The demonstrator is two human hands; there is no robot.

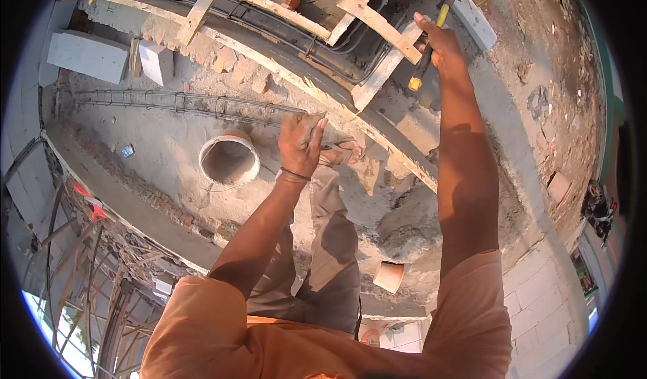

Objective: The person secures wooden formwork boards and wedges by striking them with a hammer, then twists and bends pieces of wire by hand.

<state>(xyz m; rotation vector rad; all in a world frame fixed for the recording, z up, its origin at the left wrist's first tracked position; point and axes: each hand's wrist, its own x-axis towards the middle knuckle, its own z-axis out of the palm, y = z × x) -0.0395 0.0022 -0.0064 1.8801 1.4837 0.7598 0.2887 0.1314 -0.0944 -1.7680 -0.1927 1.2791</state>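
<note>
My right hand [443,50] is wrapped around the handle of a hammer [424,66], which has a black grip with yellow parts. The hammer's dark head points away from me, above the wooden formwork [379,75]. My left hand [301,144] is raised near the curved edge board [323,101], fingers partly spread, with no object visible in it. Below that hand my sandalled foot [347,152] stands on the rough floor. Thin steel bars [236,106] tied into a cage lie just left of the left hand.
A round pipe opening [229,160] rises from the floor to the left. White blocks [87,56] sit at the upper left, and another white block [474,21] stands beside the formwork. A short clay-coloured pipe [389,276] is at lower right. Rubble [549,62] covers the right side.
</note>
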